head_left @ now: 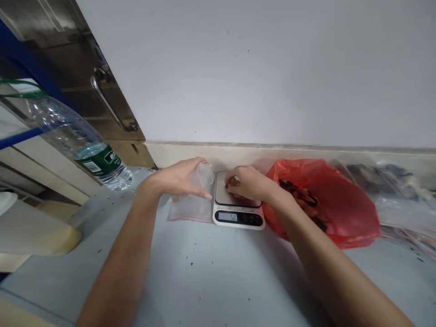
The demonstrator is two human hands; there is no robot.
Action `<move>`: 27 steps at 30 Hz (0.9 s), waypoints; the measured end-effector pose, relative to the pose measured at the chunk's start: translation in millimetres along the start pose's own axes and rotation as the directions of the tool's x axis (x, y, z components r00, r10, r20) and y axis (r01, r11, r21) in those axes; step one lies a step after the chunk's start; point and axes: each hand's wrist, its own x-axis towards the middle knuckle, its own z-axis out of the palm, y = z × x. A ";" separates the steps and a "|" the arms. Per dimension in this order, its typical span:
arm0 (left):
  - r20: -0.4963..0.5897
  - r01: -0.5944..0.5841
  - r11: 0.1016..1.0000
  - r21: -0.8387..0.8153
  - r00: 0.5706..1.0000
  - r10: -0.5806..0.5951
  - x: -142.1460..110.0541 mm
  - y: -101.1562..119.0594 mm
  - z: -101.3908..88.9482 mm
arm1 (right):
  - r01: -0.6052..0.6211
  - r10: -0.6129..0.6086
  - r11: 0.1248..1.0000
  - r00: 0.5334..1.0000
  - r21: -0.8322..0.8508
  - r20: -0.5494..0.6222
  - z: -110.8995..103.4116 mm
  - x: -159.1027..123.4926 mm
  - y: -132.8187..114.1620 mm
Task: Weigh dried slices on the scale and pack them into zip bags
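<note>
While right fingers [239, 172] hold brown pieces [233, 182], scale [223, 200] beneath, bag [352, 206] alongside

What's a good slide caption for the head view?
Left hand around a clear cup, right hand holding brown pieces at a scale, red bag alongside.

Left hand [180, 176] cupped, right hand [251, 180] curled

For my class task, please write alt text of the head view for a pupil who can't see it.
A person's right hand grasps brown pieces at a white digital scale, while the left hand holds a clear plastic cup. An open red bag of brown pieces is right of the scale; a water bottle is at left.
</note>
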 end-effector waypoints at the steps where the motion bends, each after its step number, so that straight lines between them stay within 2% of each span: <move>1: 0.017 -0.014 1.000 0.003 1.000 0.014 2.5 1.3 3.0 | 0.002 -0.002 1.000 1.000 0.012 0.008 -3.7 -2.3 3.6; 3: 0.033 -0.038 0.999 0.009 0.999 0.037 7.3 4.9 8.8 | 0.024 -0.023 0.996 1.000 0.083 -0.004 -11.8 -7.9 10.8; 5: 0.030 -0.062 0.998 0.004 0.998 0.062 11.3 9.9 13.6 | 0.101 -0.091 0.967 0.994 0.234 -0.053 -19.1 -13.9 15.8; 7: 0.022 -0.097 0.995 -0.031 0.995 0.098 13.6 16.5 16.9 | 0.222 -0.186 0.894 0.974 0.389 -0.127 -23.9 -18.9 16.6; 9: -0.002 -0.137 0.985 -0.102 0.991 0.137 14.4 23.5 18.9 | 0.319 -0.247 0.835 0.946 0.449 -0.212 -25.7 -21.7 13.4; 12: -0.078 -0.182 0.967 -0.179 0.982 0.171 14.6 31.1 20.7 | 0.369 -0.232 0.818 0.914 0.442 -0.333 -24.9 -21.8 6.7; 15: -0.118 -0.164 0.976 -0.145 0.982 0.148 15.1 32.1 20.8 | 0.393 -0.227 0.787 0.902 0.476 -0.368 -25.4 -21.2 5.3; 17: -0.120 -0.165 0.977 -0.133 0.982 0.149 14.5 29.6 18.5 | 0.357 -0.158 0.807 0.898 0.470 -0.410 -27.5 -22.0 7.9; 19: -0.134 -0.167 0.977 -0.132 0.980 0.150 11.9 25.5 13.7 | 0.242 -0.051 0.880 0.904 0.410 -0.425 -29.3 -23.4 11.2; 21: -0.155 -0.134 0.985 -0.107 0.981 0.116 7.2 20.6 7.1 | 0.126 -0.021 0.940 0.949 0.318 -0.314 -28.2 -24.7 12.6; 23: -0.149 -0.077 0.995 -0.055 0.987 0.069 1.4 15.1 0.3 | 0.113 -0.095 0.963 0.992 0.244 -0.081 -22.6 -25.2 10.2; 25: -0.086 -0.015 1.000 0.015 0.996 0.016 -3.8 8.9 -4.9 | 0.178 -0.204 0.962 0.972 0.205 0.114 -13.2 -25.1 4.4; 27: 0.003 0.034 0.996 0.079 0.999 -0.034 -7.1 2.6 -7.3 | 0.254 -0.274 0.959 0.944 0.129 0.181 -3.2 -24.6 -3.0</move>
